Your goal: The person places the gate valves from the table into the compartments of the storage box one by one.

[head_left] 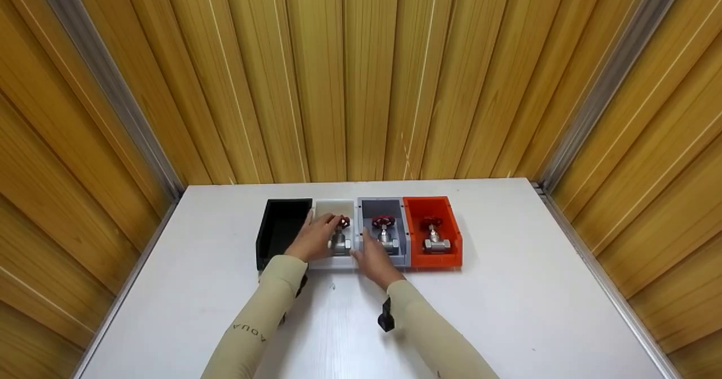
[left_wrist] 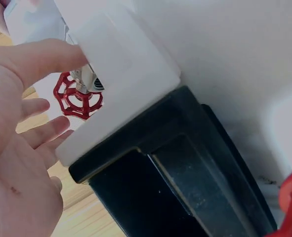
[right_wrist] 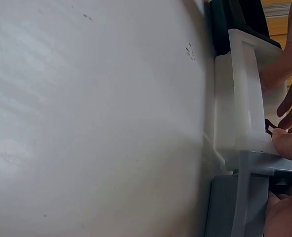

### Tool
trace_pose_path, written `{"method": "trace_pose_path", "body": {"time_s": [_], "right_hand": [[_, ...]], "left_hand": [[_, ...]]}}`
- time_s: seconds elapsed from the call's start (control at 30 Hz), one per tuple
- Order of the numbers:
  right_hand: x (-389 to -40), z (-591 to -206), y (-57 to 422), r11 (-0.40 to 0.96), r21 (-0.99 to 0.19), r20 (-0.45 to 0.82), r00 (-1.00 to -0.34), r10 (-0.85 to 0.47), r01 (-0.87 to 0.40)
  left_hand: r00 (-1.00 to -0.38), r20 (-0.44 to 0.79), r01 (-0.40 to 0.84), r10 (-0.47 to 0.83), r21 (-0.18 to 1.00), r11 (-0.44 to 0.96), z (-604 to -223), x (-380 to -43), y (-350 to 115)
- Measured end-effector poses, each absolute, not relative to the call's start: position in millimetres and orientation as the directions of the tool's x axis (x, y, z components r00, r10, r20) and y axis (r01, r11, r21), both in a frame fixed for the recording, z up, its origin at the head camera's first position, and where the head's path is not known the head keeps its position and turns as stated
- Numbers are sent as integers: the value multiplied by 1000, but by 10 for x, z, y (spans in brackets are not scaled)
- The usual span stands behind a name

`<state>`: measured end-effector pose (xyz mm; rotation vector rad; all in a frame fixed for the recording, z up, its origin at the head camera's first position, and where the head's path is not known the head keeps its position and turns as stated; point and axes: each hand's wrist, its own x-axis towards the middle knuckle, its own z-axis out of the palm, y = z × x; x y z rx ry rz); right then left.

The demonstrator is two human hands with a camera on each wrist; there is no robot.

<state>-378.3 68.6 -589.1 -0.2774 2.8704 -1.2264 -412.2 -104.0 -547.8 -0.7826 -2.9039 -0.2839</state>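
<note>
My left hand [head_left: 315,238] reaches over the white bin [head_left: 333,263], fingers loosely extended around a valve [head_left: 340,240] with a red handwheel. In the left wrist view its thumb [left_wrist: 54,55] lies behind the bin's wall, close to the handwheel [left_wrist: 78,96]. Over the joined walls of the white bin and the grey bin [head_left: 381,205] is my right hand [head_left: 375,258]. Its thumb [right_wrist: 285,143] extends at the white bin's edge, and its fingers go into the grey bin. Whether it touches either valve is hidden.
Another red-wheeled valve [head_left: 384,235] lies in the grey bin, and a third valve [head_left: 434,238] in the orange bin [head_left: 431,261]. A black bin [head_left: 276,227] adjoins the white one on the left. The row stands on a white table [head_left: 507,289], before wood-patterned panels [head_left: 366,86].
</note>
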Motion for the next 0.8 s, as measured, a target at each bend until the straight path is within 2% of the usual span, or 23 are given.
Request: {"method": "trace_pose_path", "body": {"time_s": [0.17,0.37,0.53,0.8], "right_hand": [[-3803,-5881,690,641,-756,51,-988,-146,-134],[-3827,-5865,698,628,-775,-1,-995,-99,-62],[-3816,-5793,686,598,-796,69,-996,-61,-92],[-3779,-5719,607,597,-783,183,-982,-46,-174]], "left_hand": [[-835,227,540,501,171,824,-5442,-4056,-1043],[-816,243,568,525,162,807,-5405,-3974,-1076],[-809,243,573,535,123,810,-5380,-3896,-1146],[-842,188,535,506,156,831,-5334,-3733,-1279]]}}
